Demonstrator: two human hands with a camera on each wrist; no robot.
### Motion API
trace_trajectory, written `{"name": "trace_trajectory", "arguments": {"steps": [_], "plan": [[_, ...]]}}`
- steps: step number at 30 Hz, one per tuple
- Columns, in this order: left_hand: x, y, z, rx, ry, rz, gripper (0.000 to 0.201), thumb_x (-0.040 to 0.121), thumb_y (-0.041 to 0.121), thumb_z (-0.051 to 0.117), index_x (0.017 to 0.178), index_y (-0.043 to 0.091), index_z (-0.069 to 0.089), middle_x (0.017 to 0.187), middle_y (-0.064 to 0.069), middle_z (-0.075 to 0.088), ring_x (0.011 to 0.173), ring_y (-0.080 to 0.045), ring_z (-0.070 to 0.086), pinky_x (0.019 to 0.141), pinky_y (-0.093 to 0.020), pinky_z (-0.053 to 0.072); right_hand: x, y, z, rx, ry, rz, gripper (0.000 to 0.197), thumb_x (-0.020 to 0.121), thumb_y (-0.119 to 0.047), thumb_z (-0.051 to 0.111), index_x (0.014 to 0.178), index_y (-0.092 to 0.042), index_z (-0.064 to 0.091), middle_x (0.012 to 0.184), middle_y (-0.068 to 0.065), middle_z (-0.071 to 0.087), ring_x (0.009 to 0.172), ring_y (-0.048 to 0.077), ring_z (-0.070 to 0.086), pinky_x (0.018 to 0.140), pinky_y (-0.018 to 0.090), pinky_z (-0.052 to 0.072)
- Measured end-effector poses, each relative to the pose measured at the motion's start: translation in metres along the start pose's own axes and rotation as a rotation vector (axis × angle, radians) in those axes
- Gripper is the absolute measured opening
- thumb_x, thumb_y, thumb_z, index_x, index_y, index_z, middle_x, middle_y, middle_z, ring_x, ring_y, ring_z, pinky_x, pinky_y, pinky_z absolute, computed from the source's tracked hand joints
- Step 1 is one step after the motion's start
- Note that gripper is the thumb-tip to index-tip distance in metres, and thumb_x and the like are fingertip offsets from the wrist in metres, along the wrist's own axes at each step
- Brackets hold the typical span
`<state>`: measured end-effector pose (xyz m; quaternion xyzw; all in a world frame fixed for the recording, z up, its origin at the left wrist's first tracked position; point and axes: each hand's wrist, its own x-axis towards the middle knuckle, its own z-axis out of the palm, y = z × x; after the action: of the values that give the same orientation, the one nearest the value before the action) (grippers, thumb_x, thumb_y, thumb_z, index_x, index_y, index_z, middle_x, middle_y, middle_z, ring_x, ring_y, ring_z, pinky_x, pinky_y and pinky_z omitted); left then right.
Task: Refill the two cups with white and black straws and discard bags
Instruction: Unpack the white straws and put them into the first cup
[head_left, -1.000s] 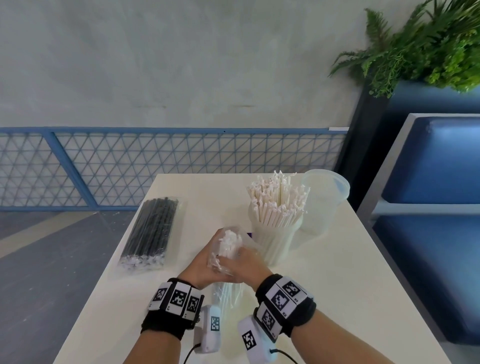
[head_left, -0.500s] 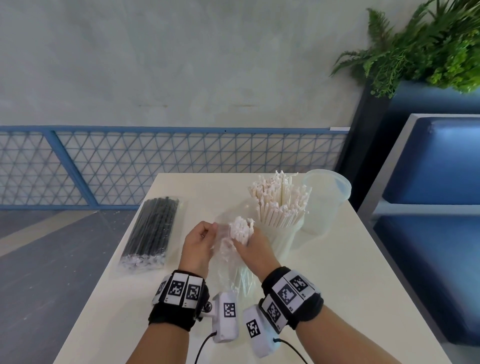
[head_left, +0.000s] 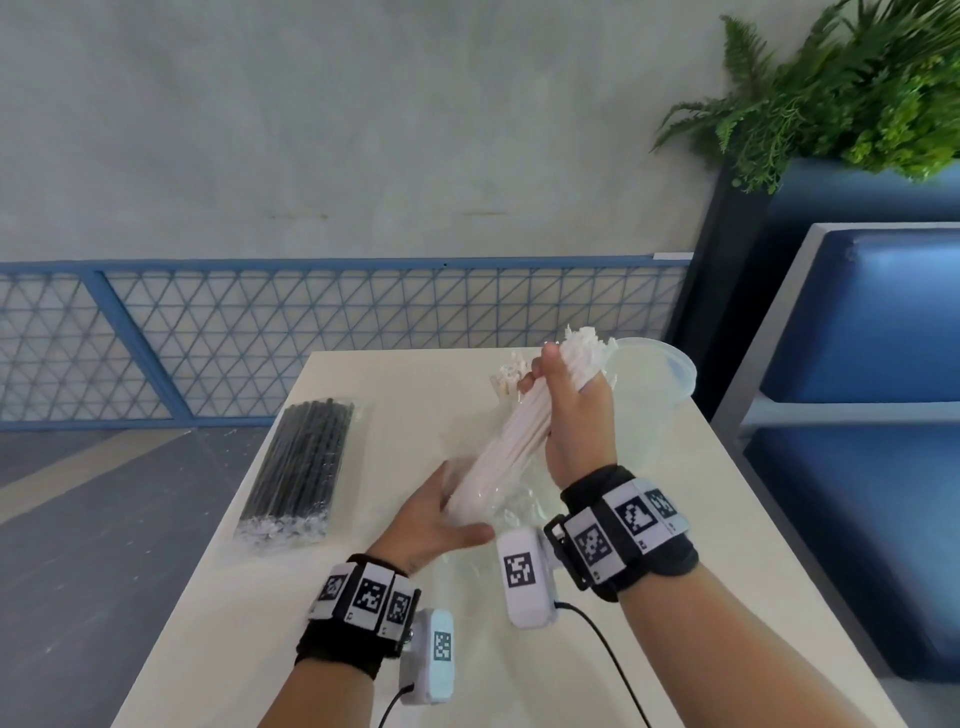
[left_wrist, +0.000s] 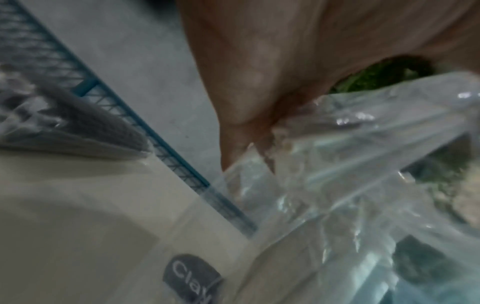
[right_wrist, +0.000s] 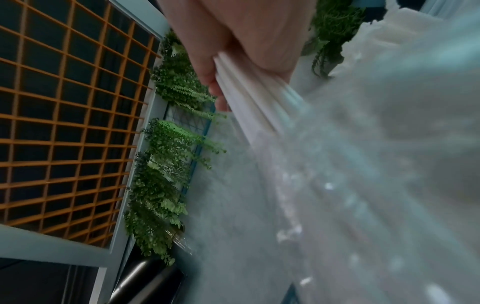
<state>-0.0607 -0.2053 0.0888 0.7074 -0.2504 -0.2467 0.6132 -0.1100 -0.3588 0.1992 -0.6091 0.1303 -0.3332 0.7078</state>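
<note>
Right hand (head_left: 574, 415) grips white straws (head_left: 511, 441) half out of the bag (head_left: 514, 499) the left hand (head_left: 426, 519) grasps below; next, seemingly, into the cup (head_left: 652, 384) just beyond.

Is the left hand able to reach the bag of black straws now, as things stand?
Probably not at once. The left hand grips the clear bag while the right hand pulls white straws out. The black straws bag lies unobstructed to its left.

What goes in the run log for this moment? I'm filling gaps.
right hand: grips white straws | left hand: holds clear bag | black straws: still bagged on table
</note>
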Motion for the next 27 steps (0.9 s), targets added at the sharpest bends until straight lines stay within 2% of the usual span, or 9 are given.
{"name": "trace_trajectory", "arguments": {"steps": [2,5,8,11,13,15,18,23,27], "plan": [[0.001,0.003,0.003,0.038,0.072,0.025,0.073,0.046,0.041,0.082,0.113,0.023,0.056,0.112,-0.006,0.066,0.105,-0.021,0.063,0.091,-0.036,0.051,0.002,-0.002,-0.002,0.056,0.005,0.022,0.023,0.092,-0.025,0.055,0.077,-0.009,0.057,0.069,0.007,0.059,0.062,0.015,0.058,0.058,0.025,0.047],[0.001,0.003,0.006,-0.041,0.14,0.053,0.063,0.051,0.036,0.082,0.105,0.011,0.061,0.106,-0.02,0.066,0.1,-0.036,0.063,0.092,-0.049,0.049,-0.005,0.004,-0.006,0.023,-0.02,-0.01,0.016,0.086,-0.018,0.064,0.09,-0.003,0.06,0.076,0.004,0.06,0.069,0.009,0.059,0.062,0.017,0.048],[-0.003,0.001,0.007,-0.068,0.153,0.026,0.062,0.053,0.035,0.082,0.104,0.007,0.061,0.104,-0.024,0.066,0.099,-0.041,0.062,0.089,-0.054,0.048,-0.011,0.007,-0.007,-0.03,-0.013,-0.045,0.011,0.087,-0.017,0.063,0.078,-0.01,0.059,0.076,0.006,0.06,0.07,0.013,0.059,0.064,0.02,0.049],[-0.004,-0.007,0.003,-0.07,0.187,-0.002,0.057,0.05,0.039,0.087,0.096,0.014,0.064,0.092,-0.008,0.072,0.089,-0.03,0.066,0.081,-0.043,0.053,-0.002,-0.006,-0.011,0.075,0.065,-0.02,0.019,0.091,-0.02,0.056,0.084,-0.003,0.057,0.066,0.004,0.058,0.057,0.009,0.057,0.055,0.02,0.048],[-0.003,-0.014,-0.001,-0.131,0.245,-0.033,0.028,0.065,0.013,0.082,0.084,0.015,0.062,0.07,0.004,0.071,0.073,-0.018,0.065,0.068,-0.025,0.054,0.01,-0.017,-0.017,0.062,0.101,-0.059,0.022,0.093,-0.022,0.054,0.085,-0.001,0.056,0.064,0.003,0.057,0.052,0.008,0.055,0.051,0.019,0.046],[-0.003,-0.015,-0.003,-0.183,0.278,-0.068,0.028,0.072,-0.013,0.068,0.079,0.012,0.058,0.059,0.007,0.068,0.06,-0.008,0.064,0.056,-0.015,0.051,0.019,-0.027,-0.021,0.034,0.127,-0.118,0.022,0.093,-0.025,0.053,0.076,-0.01,0.053,0.062,0.002,0.055,0.054,0.012,0.053,0.056,0.026,0.047],[-0.003,-0.016,-0.005,-0.284,0.328,-0.102,0.031,0.075,-0.02,0.06,0.082,0.01,0.057,0.061,0.003,0.07,0.06,-0.007,0.067,0.054,-0.016,0.053,0.03,-0.037,-0.024,0.063,0.174,-0.163,0.019,0.092,-0.026,0.054,0.085,-0.009,0.049,0.06,-0.002,0.054,0.055,0.015,0.053,0.059,0.034,0.047],[-0.001,-0.017,-0.01,-0.391,0.415,-0.079,0.031,0.077,-0.012,0.063,0.093,0.014,0.056,0.085,-0.008,0.063,0.078,-0.02,0.062,0.059,-0.021,0.056,0.042,-0.052,-0.028,-0.008,0.246,-0.269,0.028,0.093,-0.026,0.054,0.096,0.001,0.051,0.059,-0.002,0.054,0.051,0.008,0.052,0.057,0.023,0.046],[-0.001,-0.016,-0.014,-0.442,0.446,-0.043,0.032,0.08,-0.01,0.061,0.098,0.016,0.053,0.09,-0.008,0.06,0.081,-0.021,0.061,0.059,-0.022,0.058,0.046,-0.059,-0.028,-0.11,0.262,-0.33,0.014,0.092,-0.027,0.054,0.083,-0.023,0.045,0.061,-0.006,0.053,0.054,0.002,0.051,0.063,0.019,0.046]]}}
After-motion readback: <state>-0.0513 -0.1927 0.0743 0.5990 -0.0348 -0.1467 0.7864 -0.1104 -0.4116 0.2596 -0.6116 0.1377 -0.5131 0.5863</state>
